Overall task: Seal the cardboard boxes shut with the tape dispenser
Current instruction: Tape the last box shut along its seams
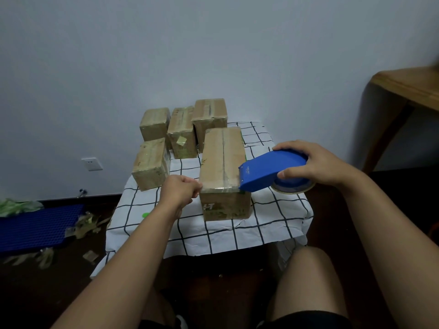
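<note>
left hand (pixel 181 191) grip: fingers curled, pinching at near-left top edge of long brown cardboard box (pixel 223 162), bench (pixel 261 224) centre | right hand (pixel 316 162) grip: clasps blue plastic tape dispenser (pixel 268 173), nose on box's near-right top edge | five smaller taped cardboard boxes (pixel 183 131) at far-left corner

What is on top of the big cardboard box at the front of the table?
The blue tape dispenser, gripped by the right hand, touches the big box at its near right edge. Clear tape crosses that edge. The centre seam shows. The box contents are hidden.
</note>
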A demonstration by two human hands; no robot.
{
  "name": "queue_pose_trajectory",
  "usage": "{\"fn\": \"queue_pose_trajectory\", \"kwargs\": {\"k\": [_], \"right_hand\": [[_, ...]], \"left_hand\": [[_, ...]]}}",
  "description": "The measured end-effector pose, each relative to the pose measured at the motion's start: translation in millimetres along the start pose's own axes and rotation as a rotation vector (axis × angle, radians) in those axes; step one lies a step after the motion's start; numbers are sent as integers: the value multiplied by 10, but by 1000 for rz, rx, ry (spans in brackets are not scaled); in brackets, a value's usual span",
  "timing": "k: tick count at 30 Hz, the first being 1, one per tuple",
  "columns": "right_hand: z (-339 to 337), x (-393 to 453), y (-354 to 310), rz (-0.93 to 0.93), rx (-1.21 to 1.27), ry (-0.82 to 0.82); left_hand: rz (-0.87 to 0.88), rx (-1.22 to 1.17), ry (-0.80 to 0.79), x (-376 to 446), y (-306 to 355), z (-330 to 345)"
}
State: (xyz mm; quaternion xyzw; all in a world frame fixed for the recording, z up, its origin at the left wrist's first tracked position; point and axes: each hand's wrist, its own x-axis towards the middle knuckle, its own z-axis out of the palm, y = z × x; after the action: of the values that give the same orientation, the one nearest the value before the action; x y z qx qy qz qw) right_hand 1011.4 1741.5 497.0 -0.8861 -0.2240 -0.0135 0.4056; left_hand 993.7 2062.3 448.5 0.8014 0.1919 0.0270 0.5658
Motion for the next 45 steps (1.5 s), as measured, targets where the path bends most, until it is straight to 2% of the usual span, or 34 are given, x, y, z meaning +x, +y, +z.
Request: {"fn": "queue_pose_trajectory", "kwargs": {"k": [17, 19, 22, 24, 25, 27, 30, 42, 45], "right_hand": [[123, 4, 73, 32, 17, -47], [127, -1, 94, 37, 31, -45], [142, -10, 124, 36, 48, -37], [145, -17, 141, 40, 63, -26], [141, -23, 151, 44, 69, -24], [134, -40, 160, 47, 69, -30], [120, -67, 175, 58, 78, -34], [119, -97, 182, 64, 104, -22], [108, -101, 203, 59, 97, -34]], "left_hand": [[-23, 47, -28, 43, -146, -34], [77, 135, 9, 26, -160, -25], [510, 499, 146, -79, -178, 52], [762, 753, 143, -136, -194, 130], [816, 867, 111, -158, -195, 172], [805, 1020, 83, -206, -184, 251], [800, 1102, 127, -302, -157, 367], [899, 1006, 44, -433, -148, 681], [879, 982, 37, -428, -182, 706]]}}
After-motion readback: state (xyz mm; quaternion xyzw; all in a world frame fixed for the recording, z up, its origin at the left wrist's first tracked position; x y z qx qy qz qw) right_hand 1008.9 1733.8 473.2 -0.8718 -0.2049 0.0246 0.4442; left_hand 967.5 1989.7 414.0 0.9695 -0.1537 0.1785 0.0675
